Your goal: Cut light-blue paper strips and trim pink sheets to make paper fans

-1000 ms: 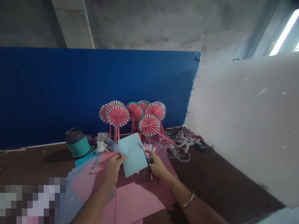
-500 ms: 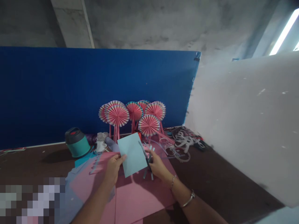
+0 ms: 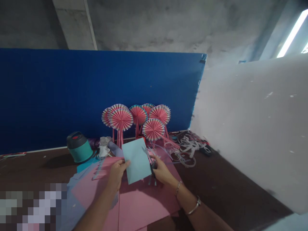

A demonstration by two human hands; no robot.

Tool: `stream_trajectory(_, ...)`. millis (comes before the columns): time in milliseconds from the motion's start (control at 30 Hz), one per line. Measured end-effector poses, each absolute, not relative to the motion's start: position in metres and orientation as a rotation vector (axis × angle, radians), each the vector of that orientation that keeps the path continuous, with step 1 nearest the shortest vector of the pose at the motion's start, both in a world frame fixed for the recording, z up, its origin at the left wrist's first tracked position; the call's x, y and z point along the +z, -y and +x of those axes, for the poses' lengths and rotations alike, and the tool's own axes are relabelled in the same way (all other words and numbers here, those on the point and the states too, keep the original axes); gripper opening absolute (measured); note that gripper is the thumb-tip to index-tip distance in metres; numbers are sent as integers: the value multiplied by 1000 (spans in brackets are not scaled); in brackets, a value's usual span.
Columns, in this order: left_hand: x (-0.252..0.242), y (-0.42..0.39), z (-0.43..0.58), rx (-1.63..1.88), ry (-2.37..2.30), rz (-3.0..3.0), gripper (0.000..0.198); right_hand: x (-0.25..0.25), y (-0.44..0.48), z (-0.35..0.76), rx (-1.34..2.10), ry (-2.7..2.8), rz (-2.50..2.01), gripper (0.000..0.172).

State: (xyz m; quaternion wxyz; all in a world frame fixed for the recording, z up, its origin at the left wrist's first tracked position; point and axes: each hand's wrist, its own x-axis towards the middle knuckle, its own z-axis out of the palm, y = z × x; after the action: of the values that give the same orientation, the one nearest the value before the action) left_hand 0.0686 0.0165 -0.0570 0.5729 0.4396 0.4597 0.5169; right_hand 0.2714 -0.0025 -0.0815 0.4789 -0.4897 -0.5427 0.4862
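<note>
My left hand (image 3: 116, 175) pinches the lower left edge of a pale blue paper sheet (image 3: 136, 160). My right hand (image 3: 162, 171) grips a pair of scissors (image 3: 151, 166), whose blades sit at the sheet's right edge. Narrow pale blue paper strips (image 3: 152, 181) show below the scissors. Under both hands lie large pink paper sheets (image 3: 146, 202). Beyond the blue sheet stand several pink pleated paper fans (image 3: 121, 119) on pink sticks, and the sheet hides their lower parts.
A teal flask with a dark lid (image 3: 79, 147) and crumpled fabric (image 3: 104, 147) stand left of the fans. A tangle of paper strips (image 3: 186, 150) lies to the right on the brown table (image 3: 36, 170), between a blue board (image 3: 96, 93) and a white board (image 3: 250, 128).
The scissors have turned and now lie further into the blue sheet's right edge. The sheet has shifted slightly, and fewer strips show beneath it.
</note>
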Motion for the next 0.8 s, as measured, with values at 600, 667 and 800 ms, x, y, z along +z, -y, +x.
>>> stream_trajectory(600,-56,-12,74,1110,-1039,1057,42,-88,-3,274,1125,1233,-1191,69)
stream_trajectory(667,-56,-12,74,1102,-1029,1055,42,-88,-4,275,1104,1236,-1186,67)
stream_trajectory(800,-56,-12,74,1112,-1029,1066,39,-89,-3,275,1114,1245,-1175,66)
